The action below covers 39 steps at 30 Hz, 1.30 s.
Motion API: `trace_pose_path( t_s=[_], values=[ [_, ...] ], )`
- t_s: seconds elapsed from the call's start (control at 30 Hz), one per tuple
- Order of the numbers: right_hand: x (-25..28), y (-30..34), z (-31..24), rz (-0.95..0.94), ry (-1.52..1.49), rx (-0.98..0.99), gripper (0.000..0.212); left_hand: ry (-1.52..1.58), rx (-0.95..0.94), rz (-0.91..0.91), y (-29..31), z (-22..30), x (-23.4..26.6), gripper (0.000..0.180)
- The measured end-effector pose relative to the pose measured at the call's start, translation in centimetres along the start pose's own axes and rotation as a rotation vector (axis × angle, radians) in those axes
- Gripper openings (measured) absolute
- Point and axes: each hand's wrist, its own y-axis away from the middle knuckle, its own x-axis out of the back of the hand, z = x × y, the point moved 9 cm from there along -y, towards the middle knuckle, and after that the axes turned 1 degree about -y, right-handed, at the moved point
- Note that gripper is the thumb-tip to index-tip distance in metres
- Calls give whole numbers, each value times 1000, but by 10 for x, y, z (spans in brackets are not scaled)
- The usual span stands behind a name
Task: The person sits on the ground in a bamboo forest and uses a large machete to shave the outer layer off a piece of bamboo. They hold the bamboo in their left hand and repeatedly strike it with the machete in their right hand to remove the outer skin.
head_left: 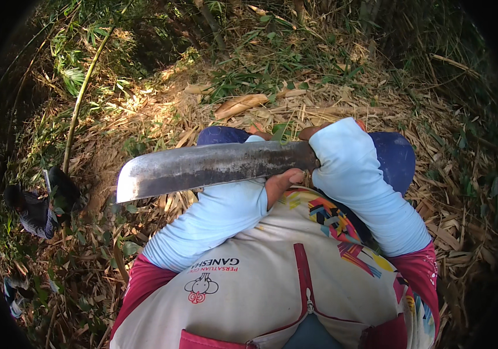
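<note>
— What covers the ground?
— A thick litter of dry, straw-coloured bamboo leaves, with one broad, curled tan leaf sheath lying among them.
— Anything growing?
— A thin green bamboo stem leaning at the left, and green grass tufts beyond.
— Anyone else?
— Another person in dark clothes, crouched low at the left edge.

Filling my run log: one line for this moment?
right hand: grips machete handle | left hand: under blade | ground: dry leaves
</note>
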Motion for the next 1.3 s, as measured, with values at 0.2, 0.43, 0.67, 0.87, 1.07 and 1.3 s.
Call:
trace_pose_path(
  t_s=[0.2, 0.43, 0.67, 0.87, 1.07, 1.3],
  values=[
    [-6, -4, 2, -15, -54, -53, 15, 159, -45, 202, 0, -7, 4, 29],
    [-14, -5, -1, 9, -55, -35, 23, 175, 40, 177, 4, -16, 7, 33],
    [-22, -7, -2, 3, -119, -39, 24, 129, 93, 160, 9, -26, 5, 33],
    [-25, -3, -3, 27, -85, -27, 18, 21, 63, 225, 10, -33, 8, 39],
    [-26, -8, -9, 4, -70, -27, 21, 76, 91, 263, 12, -42, 6, 42],
    [-37, -6, 13, -68, -129, -246, 18, 305, 83, 196, 9, -47, -4, 43]
  ],
)
